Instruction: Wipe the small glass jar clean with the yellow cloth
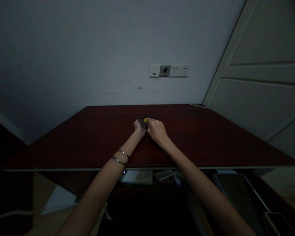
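Note:
Both my arms reach out over a dark red wooden table (88, 137). My left hand (138, 127) and my right hand (156, 129) meet at the middle of the table, fingers curled around a small dark round object (144, 121) with a yellow spot on top. The object sits on or just above the tabletop; the dim light hides what it is. Two thin bracelets (121, 157) circle my left wrist.
A pale wall with a row of sockets (169, 70) stands behind the table. A white panelled door (260, 75) is at the right. Papers and small items (147, 177) lie on a lower surface under the table's near edge, with a dark tray (236, 190) at the right.

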Available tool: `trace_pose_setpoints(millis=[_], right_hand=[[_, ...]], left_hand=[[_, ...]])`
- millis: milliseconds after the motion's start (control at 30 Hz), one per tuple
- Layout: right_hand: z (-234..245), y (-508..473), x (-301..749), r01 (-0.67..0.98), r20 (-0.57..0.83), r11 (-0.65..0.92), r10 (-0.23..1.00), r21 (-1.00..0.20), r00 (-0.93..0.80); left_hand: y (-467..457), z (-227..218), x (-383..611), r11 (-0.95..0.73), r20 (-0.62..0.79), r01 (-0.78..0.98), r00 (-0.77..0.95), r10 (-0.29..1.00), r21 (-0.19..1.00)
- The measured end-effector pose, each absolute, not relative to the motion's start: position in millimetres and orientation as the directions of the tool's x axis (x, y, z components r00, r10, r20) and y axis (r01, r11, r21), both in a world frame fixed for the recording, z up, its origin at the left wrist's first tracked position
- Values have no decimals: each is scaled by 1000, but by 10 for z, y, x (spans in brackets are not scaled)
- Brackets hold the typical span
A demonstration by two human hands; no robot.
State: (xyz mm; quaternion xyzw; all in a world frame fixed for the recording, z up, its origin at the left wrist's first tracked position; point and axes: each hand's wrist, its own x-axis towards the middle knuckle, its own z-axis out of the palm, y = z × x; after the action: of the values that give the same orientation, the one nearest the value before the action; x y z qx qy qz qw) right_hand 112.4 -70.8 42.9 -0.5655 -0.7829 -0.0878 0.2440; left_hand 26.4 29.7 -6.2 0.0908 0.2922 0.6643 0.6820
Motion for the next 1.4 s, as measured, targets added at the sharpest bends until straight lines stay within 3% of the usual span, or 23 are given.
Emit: trace_pose_setpoints(millis=[100, 200, 333, 500, 833, 1133, 1400], right_hand=[[456, -698, 1092, 908, 507, 381, 825, -173, -250], [495, -531, 1203, 855, 557, 436, 800, -282, -224], [513, -87, 1519, 758, 624, 382, 781, -529, 42], [321, 315, 1750, 580, 477, 269, 846, -769, 240], [109, 320, 1682, 562, 468, 282, 856, -777, 217], [120, 272, 1676, 507, 465, 299, 852, -808, 239], [113, 307, 1674, 415, 450, 329, 861, -848, 238]], left_hand=[[298, -49, 247, 56, -291, -839, -124, 949, 541], [273, -19, 230, 106, -298, -815, -85, 951, 570], [214, 25, 223, 223, -294, -751, 41, 955, 621], [177, 50, 238, 288, -285, -709, 127, 950, 644], [174, 69, 164, 290, -213, -717, 198, 957, 634], [179, 55, 147, 280, -238, -707, 160, 958, 650], [182, 80, 69, 295, -74, -727, 320, 944, 620]])
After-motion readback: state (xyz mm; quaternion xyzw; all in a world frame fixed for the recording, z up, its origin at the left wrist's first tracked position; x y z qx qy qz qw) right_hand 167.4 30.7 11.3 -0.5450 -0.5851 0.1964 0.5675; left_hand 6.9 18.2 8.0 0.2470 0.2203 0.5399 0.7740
